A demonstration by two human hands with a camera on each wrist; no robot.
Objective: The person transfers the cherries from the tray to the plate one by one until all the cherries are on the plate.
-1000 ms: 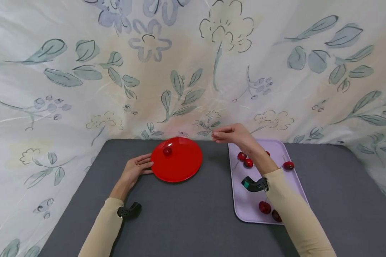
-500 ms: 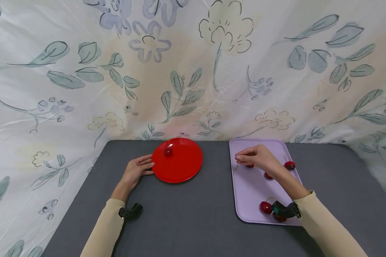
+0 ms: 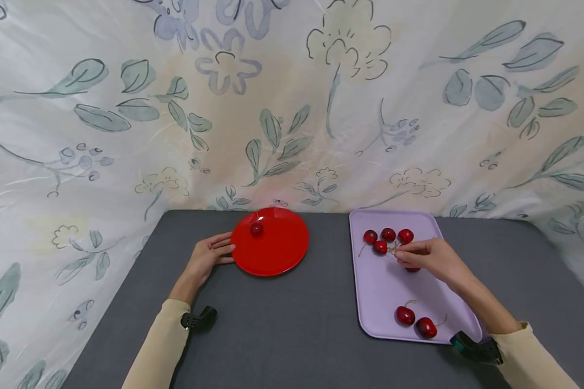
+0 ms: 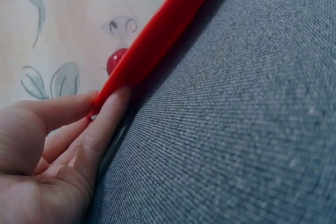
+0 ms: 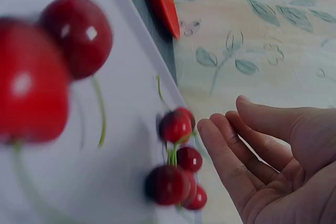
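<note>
Since a second ago the right hand [image 3: 430,258] has swung back from the round red plastic plate [image 3: 277,254] to the lilac rectangular tray [image 3: 384,292], settling beside a cluster of dark red cherries [image 3: 387,240]. Its fingers [image 5: 231,153] look loosely curved and hold nothing that shows. The left hand [image 3: 206,258] lies flat, straight fingertips [image 4: 113,103] against the plate's rim. One cherry [image 3: 256,228] sits on the plate; at least seven remain on the tray, so most of the moving seems undone.
</note>
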